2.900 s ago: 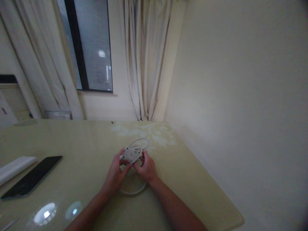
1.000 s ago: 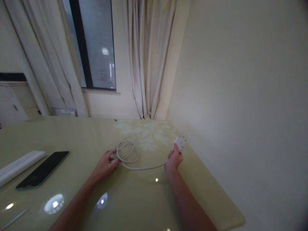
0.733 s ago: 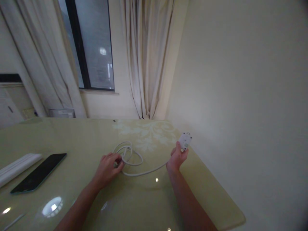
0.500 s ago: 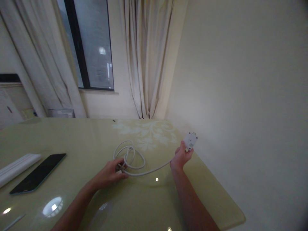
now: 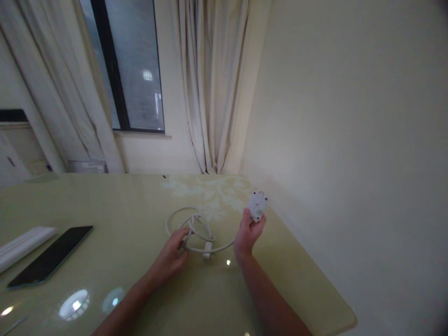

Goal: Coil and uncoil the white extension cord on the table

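I'm holding a white block (image 5: 258, 205) in my right hand (image 5: 245, 240), thumb pressing on its near left corner, other fingers going behind, partly hidden. Block is tilting up and away from me, small dark dots showing at the corners, a little loop sticking out on top. My left hand (image 5: 172, 256) is curling narrowly around a white cable (image 5: 224, 247), fingers and thumb bending in where strands are crossing; exact fingertip contact is hidden. Cable is looping loosely just beyond my left fingers, then running across between both hands to my right wrist. A white plug-like piece (image 5: 208, 245) is lying between my hands, under that cable run, nearer the left one. Green glossy table (image 5: 297, 289) is spreading under everything. Well left of my left hand, a black tablet-like slab (image 5: 51, 255) is lying flat, a long white bar (image 5: 28, 245) sitting just beyond it. Far past both hands, a pale curtain (image 5: 217, 84) is hanging right of a dark-framed window (image 5: 136, 70).
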`<state>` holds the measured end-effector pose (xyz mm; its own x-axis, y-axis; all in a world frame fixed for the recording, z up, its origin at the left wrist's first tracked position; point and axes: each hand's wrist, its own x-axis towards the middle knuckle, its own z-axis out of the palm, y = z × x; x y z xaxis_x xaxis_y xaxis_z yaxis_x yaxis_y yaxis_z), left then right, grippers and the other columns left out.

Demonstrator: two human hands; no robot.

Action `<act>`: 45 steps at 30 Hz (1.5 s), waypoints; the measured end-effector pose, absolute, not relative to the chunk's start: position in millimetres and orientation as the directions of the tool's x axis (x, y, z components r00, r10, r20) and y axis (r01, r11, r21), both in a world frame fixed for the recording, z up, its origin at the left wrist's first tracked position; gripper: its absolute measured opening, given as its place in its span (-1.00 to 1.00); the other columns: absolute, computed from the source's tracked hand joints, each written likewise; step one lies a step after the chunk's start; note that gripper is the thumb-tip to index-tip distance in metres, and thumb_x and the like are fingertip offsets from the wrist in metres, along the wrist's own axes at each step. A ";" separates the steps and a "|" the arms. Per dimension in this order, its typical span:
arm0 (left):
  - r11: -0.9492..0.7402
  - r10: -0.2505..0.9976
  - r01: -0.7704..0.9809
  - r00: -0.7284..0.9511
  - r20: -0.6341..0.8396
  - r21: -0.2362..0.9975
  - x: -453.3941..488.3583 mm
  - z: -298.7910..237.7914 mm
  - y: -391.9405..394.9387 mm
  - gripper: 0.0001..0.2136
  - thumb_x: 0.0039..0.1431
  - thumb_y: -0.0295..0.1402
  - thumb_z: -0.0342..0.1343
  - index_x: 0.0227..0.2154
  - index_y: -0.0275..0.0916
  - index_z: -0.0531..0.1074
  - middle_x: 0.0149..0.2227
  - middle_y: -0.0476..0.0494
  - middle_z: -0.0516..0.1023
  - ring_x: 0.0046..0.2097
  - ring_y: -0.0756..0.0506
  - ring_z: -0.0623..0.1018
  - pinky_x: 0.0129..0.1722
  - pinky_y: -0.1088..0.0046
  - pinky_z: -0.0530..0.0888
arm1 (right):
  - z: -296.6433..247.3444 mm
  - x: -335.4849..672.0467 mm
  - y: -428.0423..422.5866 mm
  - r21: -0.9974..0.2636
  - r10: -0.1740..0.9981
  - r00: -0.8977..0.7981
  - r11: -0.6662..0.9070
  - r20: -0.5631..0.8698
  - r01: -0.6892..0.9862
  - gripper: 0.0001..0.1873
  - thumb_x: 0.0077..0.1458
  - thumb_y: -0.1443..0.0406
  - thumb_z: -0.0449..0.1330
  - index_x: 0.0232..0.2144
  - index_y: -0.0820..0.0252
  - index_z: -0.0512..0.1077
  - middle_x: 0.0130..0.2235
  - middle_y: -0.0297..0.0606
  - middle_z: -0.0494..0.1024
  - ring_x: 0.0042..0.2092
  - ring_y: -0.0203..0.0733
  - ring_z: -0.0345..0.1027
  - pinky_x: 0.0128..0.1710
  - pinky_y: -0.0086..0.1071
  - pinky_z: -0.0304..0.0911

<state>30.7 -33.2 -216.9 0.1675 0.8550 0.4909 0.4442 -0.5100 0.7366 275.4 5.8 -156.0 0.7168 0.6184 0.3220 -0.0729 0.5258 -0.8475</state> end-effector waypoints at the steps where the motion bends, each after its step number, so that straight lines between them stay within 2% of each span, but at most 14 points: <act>1: -0.517 0.854 0.430 0.195 0.483 0.740 35.4 -216.4 -36.3 -0.53 0.12 -0.35 0.16 0.13 -0.22 0.50 0.16 -0.39 0.58 0.19 -0.29 0.57 0.13 0.14 0.56 | -155.8 267.9 1.1 -0.838 0.617 0.710 0.541 0.339 -0.070 -0.53 0.19 0.00 0.28 -0.05 0.13 0.25 -0.16 -0.25 0.51 -0.18 -0.22 0.44 -0.18 -0.38 0.36; 4: -0.471 0.881 0.414 0.251 0.400 0.779 45.3 -210.3 -41.6 -0.55 0.07 -0.31 0.29 0.06 -0.19 0.53 0.06 -0.32 0.64 0.07 -0.28 0.63 0.02 0.20 0.61 | -157.5 249.0 -9.9 -0.828 0.668 0.649 0.552 0.365 -0.102 -0.56 0.20 0.02 0.31 -0.09 0.13 0.27 -0.22 -0.29 0.50 -0.24 -0.26 0.42 -0.23 -0.40 0.36; 7: -0.370 0.928 0.406 0.203 0.312 0.836 45.7 -203.0 -40.0 -0.75 0.16 -0.21 0.26 -0.13 -0.17 0.60 -0.14 -0.22 0.68 -0.12 -0.23 0.67 -0.13 0.26 0.62 | -158.1 241.9 -13.3 -0.826 0.732 0.585 0.536 0.350 -0.176 -0.59 0.21 0.02 0.30 -0.13 0.09 0.23 -0.34 -0.44 0.41 -0.40 -0.34 0.31 -0.41 -0.49 0.25; 10: -0.339 0.939 0.376 0.078 0.335 0.862 38.2 -200.2 -34.5 -0.74 0.26 -0.12 0.18 -0.15 -0.15 0.62 -0.13 -0.22 0.68 -0.09 -0.23 0.66 -0.16 0.28 0.62 | -156.0 246.6 -11.9 -0.822 0.784 0.525 0.513 0.331 -0.248 -0.57 0.18 0.01 0.32 -0.17 0.06 0.19 -0.43 -0.54 0.34 -0.52 -0.41 0.19 -0.54 -0.55 0.13; 12: -0.345 0.928 0.360 -0.007 0.373 0.867 31.3 -201.6 -29.7 -0.73 0.25 -0.12 0.16 -0.15 -0.15 0.62 -0.07 -0.24 0.65 -0.02 -0.25 0.64 -0.17 0.27 0.64 | -156.5 251.1 -11.5 -0.833 0.826 0.474 0.474 0.307 -0.286 -0.53 0.17 -0.02 0.32 -0.17 0.04 0.16 -0.42 -0.54 0.38 -0.53 -0.42 0.23 -0.56 -0.58 0.13; 15: -0.351 0.884 0.418 -0.147 0.444 0.838 22.6 -207.5 -22.0 -0.76 0.20 -0.21 0.13 -0.19 -0.16 0.62 0.08 -0.28 0.58 0.13 -0.30 0.57 0.01 0.14 0.62 | -164.4 251.0 -14.8 -0.851 0.870 0.363 0.444 0.334 -0.281 -0.47 0.17 -0.08 0.30 -0.11 0.02 0.13 -0.44 -0.54 0.42 -0.56 -0.40 0.28 -0.62 -0.59 0.14; 18: -0.330 0.807 0.546 -0.259 0.530 0.770 19.0 -214.2 -16.8 -0.73 0.16 -0.36 0.07 -0.17 -0.18 0.63 0.15 -0.31 0.53 0.21 -0.32 0.52 0.26 -0.03 0.46 | -176.5 241.2 -23.2 -0.849 0.879 0.202 0.472 0.432 -0.237 -0.49 0.22 -0.04 0.30 -0.07 0.02 0.12 -0.39 -0.47 0.49 -0.54 -0.33 0.40 -0.62 -0.52 0.28; 22: -0.392 0.781 0.650 -0.139 0.609 0.651 25.9 -216.9 -21.1 -0.65 0.19 -0.46 0.01 -0.07 -0.16 0.63 0.18 -0.31 0.53 0.22 -0.32 0.49 0.28 -0.08 0.41 | -186.3 226.6 -37.0 -0.838 0.860 0.067 0.507 0.505 -0.203 -0.59 0.33 0.04 0.23 -0.03 0.04 0.12 -0.22 -0.24 0.62 -0.39 -0.21 0.57 -0.50 -0.38 0.48; 25: -0.455 0.770 0.693 -0.008 0.638 0.559 38.0 -215.1 -31.1 -0.68 0.22 -0.43 0.09 -0.02 -0.15 0.61 0.20 -0.31 0.51 0.23 -0.34 0.45 0.26 -0.05 0.43 | -190.1 223.1 -44.0 -0.828 0.832 -0.005 0.551 0.554 -0.099 -0.67 0.39 0.08 0.16 0.01 0.10 0.18 -0.22 -0.14 0.67 -0.40 -0.19 0.58 -0.37 -0.30 0.55; 28: -0.483 0.765 0.717 0.067 0.641 0.502 46.9 -215.0 -38.6 -0.62 0.16 -0.31 0.28 0.07 -0.14 0.58 0.30 -0.33 0.41 0.28 -0.38 0.38 0.25 -0.01 0.44 | -193.3 223.2 -45.9 -0.766 0.766 -0.077 0.642 0.638 0.042 -0.72 0.40 0.15 0.14 0.05 0.16 0.29 -0.14 -0.06 0.67 -0.20 -0.10 0.63 -0.09 -0.17 0.56; 30: -0.481 0.769 0.714 0.065 0.636 0.509 47.3 -217.1 -38.5 -0.61 0.19 -0.31 0.26 0.09 -0.11 0.57 0.33 -0.31 0.39 0.29 -0.37 0.37 0.24 0.00 0.44 | -193.2 222.8 -45.0 -0.692 0.699 -0.079 0.715 0.711 0.099 -0.68 0.36 0.21 0.17 0.10 0.15 0.31 -0.06 -0.04 0.62 -0.05 -0.06 0.60 0.02 -0.13 0.52; 35: -0.428 0.780 0.698 -0.036 0.625 0.575 35.3 -220.4 -26.8 -0.68 0.27 -0.38 0.08 -0.01 -0.05 0.64 0.22 -0.26 0.50 0.19 -0.33 0.44 0.20 -0.03 0.43 | -181.8 223.7 -44.2 -0.609 0.615 -0.063 0.788 0.786 0.092 -0.57 0.17 0.27 0.27 0.07 0.05 0.31 -0.10 -0.18 0.51 -0.12 -0.10 0.51 -0.12 -0.23 0.50; 39: -0.382 0.768 0.722 -0.098 0.633 0.576 30.8 -217.4 -23.8 -0.64 0.25 -0.44 0.01 -0.03 -0.08 0.65 0.19 -0.29 0.53 0.24 -0.35 0.43 0.22 -0.08 0.38 | -176.4 229.6 -46.5 -0.573 0.583 -0.019 0.803 0.812 0.165 -0.47 0.10 0.30 0.35 0.09 0.06 0.29 -0.16 -0.23 0.52 -0.22 -0.15 0.48 -0.23 -0.30 0.47; 45: -0.417 0.791 0.598 -0.131 0.597 0.684 29.5 -219.6 -23.4 -0.67 0.19 -0.44 0.04 -0.11 -0.14 0.67 0.11 -0.32 0.55 0.19 -0.34 0.47 0.23 -0.06 0.40 | -180.5 226.2 -46.3 -0.244 0.351 -0.247 0.894 0.903 0.376 -0.32 0.17 0.25 0.37 0.28 -0.03 0.26 -0.13 -0.15 0.65 -0.17 -0.01 0.58 -0.17 -0.17 0.52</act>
